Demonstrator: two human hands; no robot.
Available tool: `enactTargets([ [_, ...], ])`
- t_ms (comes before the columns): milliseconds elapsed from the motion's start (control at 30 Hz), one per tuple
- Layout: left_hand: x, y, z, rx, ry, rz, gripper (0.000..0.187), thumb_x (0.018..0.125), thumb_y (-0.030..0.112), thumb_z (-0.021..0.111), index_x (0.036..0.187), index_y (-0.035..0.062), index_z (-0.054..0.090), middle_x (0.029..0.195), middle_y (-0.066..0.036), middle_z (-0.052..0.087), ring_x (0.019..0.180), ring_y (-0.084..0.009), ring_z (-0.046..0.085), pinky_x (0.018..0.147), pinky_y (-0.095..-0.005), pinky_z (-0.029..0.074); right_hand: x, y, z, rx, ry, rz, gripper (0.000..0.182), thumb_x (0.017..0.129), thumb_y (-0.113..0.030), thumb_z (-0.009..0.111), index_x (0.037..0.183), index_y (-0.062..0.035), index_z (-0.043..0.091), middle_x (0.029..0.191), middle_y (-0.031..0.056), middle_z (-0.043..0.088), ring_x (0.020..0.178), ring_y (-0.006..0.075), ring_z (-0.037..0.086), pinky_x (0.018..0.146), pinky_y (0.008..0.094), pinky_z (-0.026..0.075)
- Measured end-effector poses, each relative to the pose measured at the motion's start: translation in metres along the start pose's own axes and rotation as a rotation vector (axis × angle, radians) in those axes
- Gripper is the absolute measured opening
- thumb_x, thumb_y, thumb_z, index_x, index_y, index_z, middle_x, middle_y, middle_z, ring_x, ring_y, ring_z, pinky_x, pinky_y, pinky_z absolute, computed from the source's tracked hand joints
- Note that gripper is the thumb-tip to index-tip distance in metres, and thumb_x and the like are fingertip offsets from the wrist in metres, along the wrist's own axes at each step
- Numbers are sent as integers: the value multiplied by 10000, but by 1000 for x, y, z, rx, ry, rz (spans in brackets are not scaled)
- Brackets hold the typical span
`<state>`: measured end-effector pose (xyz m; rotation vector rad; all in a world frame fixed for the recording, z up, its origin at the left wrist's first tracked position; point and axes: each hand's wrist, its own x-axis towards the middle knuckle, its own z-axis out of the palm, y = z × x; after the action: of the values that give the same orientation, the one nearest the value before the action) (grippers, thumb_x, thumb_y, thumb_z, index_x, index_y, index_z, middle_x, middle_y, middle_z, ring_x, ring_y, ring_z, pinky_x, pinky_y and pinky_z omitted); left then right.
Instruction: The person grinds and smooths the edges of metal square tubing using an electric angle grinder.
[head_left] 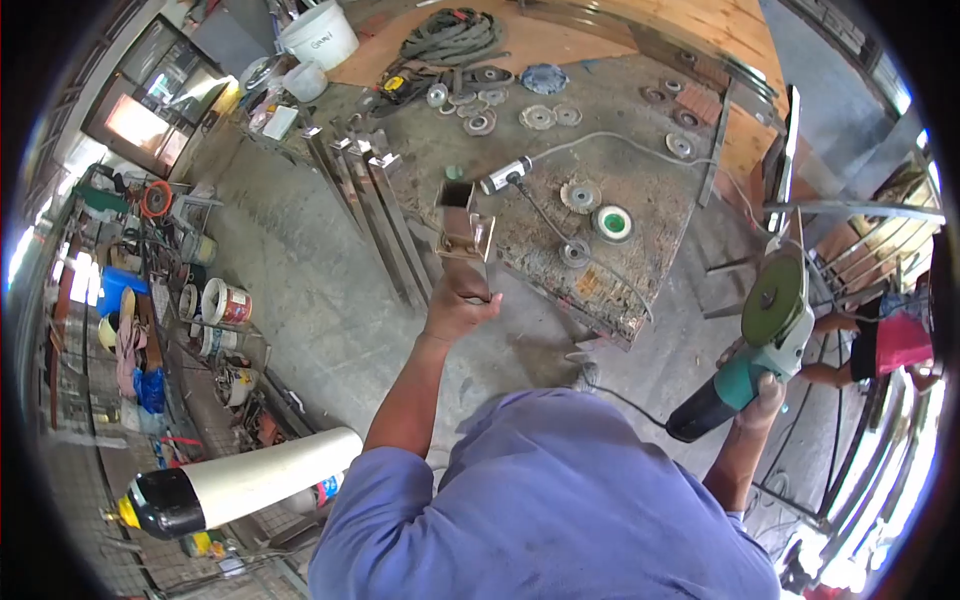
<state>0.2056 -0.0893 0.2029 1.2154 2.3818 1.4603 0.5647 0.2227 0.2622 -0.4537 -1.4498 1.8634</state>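
My left hand (463, 303) is wrapped round a square metal tube (464, 232), with a small plate or bracket at its upper end, in front of the workbench's near edge. On the right, my right hand (760, 395) grips a teal and black angle grinder (731, 392). The grinder's large green-brown disc (775, 297) faces up and away from the bench. A white power connector (507, 175) lies on the worn bench (540, 235), just beyond the tube. Near it are a green-centred disc (613, 223) and a flap disc (580, 196).
Long metal tubes (383, 215) lean against the bench's left side. A white and black gas cylinder (260, 480) lies at the lower left. Cables cross the bench and floor. Another person in pink (900, 340) is at the far right. Buckets (226, 302) line the left.
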Motion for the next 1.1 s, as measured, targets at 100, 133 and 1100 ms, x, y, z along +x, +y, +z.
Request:
enactTargets([
  [100,2,-15,12,-100,-117,-156,241,729,176,850,685,24,668,685,-48,672,650,-164,616,648,-339,494,-1,7,3,-58,47,46,798,783,-514,791,1282,50,528,1031,174,659,842,284,690,710,385,581],
  [133,4,-25,14,-83,-181,-169,248,722,194,856,755,22,680,721,-58,683,673,-176,628,672,-338,504,-3,7,7,-86,59,63,794,782,-506,794,1282,50,528,1020,171,661,839,284,689,710,387,581],
  [1100,113,-216,42,-39,-756,377,737,583,539,902,1159,143,667,1166,-111,631,1087,-346,614,975,-456,491,38,-32,361,-1184,-112,649,961,653,-281,927,1412,-35,391,1086,239,714,1040,393,712,884,439,566],
])
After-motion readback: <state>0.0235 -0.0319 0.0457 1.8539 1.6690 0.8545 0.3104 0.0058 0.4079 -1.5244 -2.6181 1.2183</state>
